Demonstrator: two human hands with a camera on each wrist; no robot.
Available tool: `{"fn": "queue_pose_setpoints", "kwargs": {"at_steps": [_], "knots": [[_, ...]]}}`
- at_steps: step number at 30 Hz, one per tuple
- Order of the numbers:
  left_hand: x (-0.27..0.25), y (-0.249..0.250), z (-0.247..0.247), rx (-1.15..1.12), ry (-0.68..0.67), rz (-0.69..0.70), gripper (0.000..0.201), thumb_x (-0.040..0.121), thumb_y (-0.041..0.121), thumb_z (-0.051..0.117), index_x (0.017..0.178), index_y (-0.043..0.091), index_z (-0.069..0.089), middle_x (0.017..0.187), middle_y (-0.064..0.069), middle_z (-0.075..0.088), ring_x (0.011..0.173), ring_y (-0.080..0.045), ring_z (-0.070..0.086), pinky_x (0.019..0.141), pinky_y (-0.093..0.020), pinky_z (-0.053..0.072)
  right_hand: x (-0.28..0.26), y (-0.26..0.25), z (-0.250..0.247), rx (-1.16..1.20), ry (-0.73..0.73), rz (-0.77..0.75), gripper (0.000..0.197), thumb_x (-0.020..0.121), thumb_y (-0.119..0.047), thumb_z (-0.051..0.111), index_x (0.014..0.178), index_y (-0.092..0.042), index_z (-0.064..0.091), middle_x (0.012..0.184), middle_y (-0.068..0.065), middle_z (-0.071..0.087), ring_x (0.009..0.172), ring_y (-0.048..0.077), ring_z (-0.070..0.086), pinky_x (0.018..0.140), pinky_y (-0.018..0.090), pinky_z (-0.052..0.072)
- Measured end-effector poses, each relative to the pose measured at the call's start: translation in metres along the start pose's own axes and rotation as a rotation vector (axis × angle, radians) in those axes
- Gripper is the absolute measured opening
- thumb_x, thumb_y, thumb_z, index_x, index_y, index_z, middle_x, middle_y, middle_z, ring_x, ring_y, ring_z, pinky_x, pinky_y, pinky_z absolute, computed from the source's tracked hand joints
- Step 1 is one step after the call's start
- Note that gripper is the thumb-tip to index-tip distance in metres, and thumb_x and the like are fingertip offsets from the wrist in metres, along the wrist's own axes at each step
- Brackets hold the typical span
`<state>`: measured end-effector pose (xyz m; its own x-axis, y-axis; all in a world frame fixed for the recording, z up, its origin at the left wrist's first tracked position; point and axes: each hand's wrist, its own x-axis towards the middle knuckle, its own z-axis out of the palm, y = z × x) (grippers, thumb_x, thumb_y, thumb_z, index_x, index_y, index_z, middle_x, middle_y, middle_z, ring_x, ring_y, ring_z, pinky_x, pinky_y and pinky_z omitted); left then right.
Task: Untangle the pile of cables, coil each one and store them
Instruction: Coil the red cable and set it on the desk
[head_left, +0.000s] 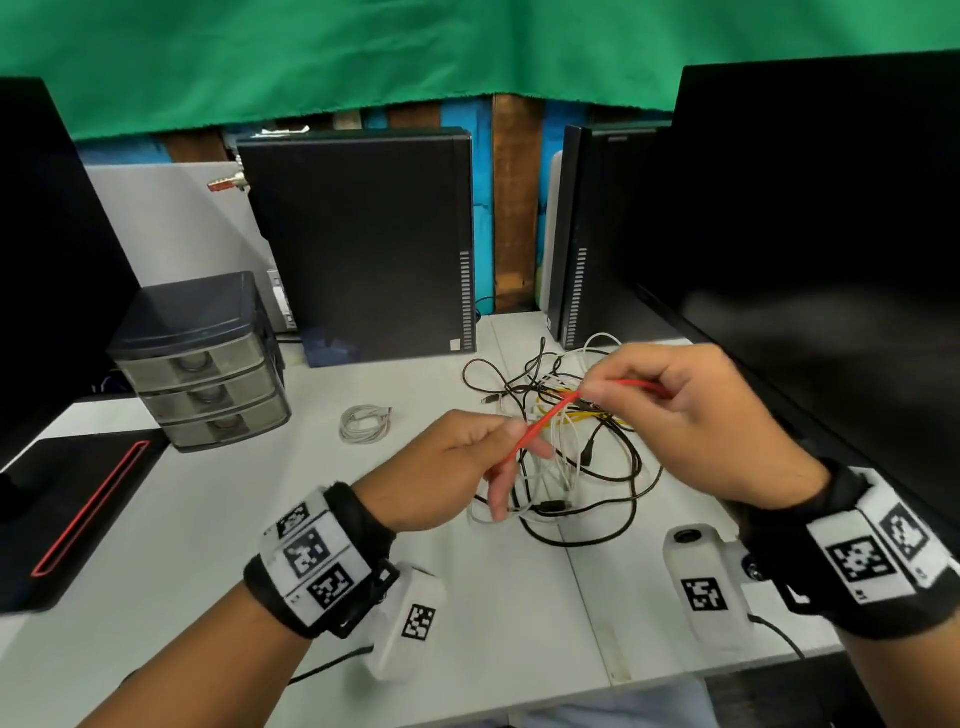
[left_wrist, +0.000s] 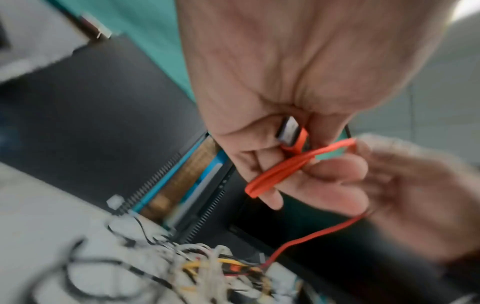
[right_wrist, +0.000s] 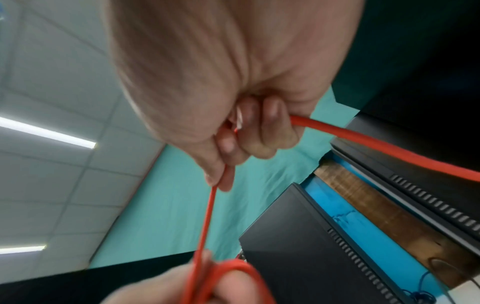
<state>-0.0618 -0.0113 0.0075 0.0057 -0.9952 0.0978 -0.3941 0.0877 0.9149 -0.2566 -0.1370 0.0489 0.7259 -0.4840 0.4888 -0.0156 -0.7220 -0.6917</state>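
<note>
A red cable stretches between both hands above the tangled pile of black, white and yellow cables on the white desk. My left hand grips small loops of the red cable together with its silver plug. My right hand pinches the red cable farther along, and a length runs out past its curled fingers. One end of the red cable drops into the pile. A coiled white cable lies apart on the desk, left of the pile.
A grey three-drawer organizer stands at the left. Two black computer towers stand behind the pile. Black monitors flank the desk, one on the right. A black pad with a red stripe lies at the left front.
</note>
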Motion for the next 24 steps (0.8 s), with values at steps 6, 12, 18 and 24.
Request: {"fn": "queue_pose_setpoints", "kwargs": {"at_steps": [6,12,18,24], "knots": [[-0.01,0.044,-0.005,-0.579,0.023,0.169,0.052,0.103,0.026,0.032,0.115,-0.019,0.055,0.055,0.01,0.055,0.049,-0.008,0.054,0.096,-0.03,0.051,0.003,0.024,0.015,0.085,0.125,0.042,0.022,0.096,-0.015,0.063,0.104,-0.032,0.074,0.08,-0.008,0.075,0.07,0.0,0.063,0.066,0.013,0.047],[-0.001,0.037,-0.012,-0.79,0.435,0.177,0.038,0.094,0.033,0.044,0.11,0.012,0.071,0.072,0.001,0.065,0.089,-0.019,0.073,0.091,-0.03,0.053,-0.018,0.017,0.066,-0.09,-0.343,0.008,0.026,0.104,-0.028,0.053,0.122,-0.024,0.072,0.078,-0.02,0.071,0.069,0.0,0.062,0.068,0.021,0.05],[0.003,0.003,-0.02,0.234,0.467,0.109,0.049,0.107,0.036,0.037,0.077,0.022,0.073,0.107,0.008,0.075,0.117,0.002,0.059,0.1,-0.033,0.047,-0.016,-0.006,0.048,-0.277,-0.36,-0.123,0.027,0.104,-0.034,0.046,0.097,-0.018,0.066,0.068,-0.008,0.058,0.064,0.012,0.054,0.064,0.035,0.045],[-0.006,0.012,-0.001,0.229,0.043,0.031,0.058,0.107,0.043,0.032,0.088,0.007,0.073,0.073,0.002,0.074,0.083,-0.024,0.068,0.092,-0.039,0.051,-0.005,-0.001,0.017,-0.126,-0.124,-0.044,0.015,0.098,-0.037,0.06,0.092,-0.03,0.071,0.071,0.001,0.067,0.064,0.019,0.061,0.063,0.043,0.052]]}}
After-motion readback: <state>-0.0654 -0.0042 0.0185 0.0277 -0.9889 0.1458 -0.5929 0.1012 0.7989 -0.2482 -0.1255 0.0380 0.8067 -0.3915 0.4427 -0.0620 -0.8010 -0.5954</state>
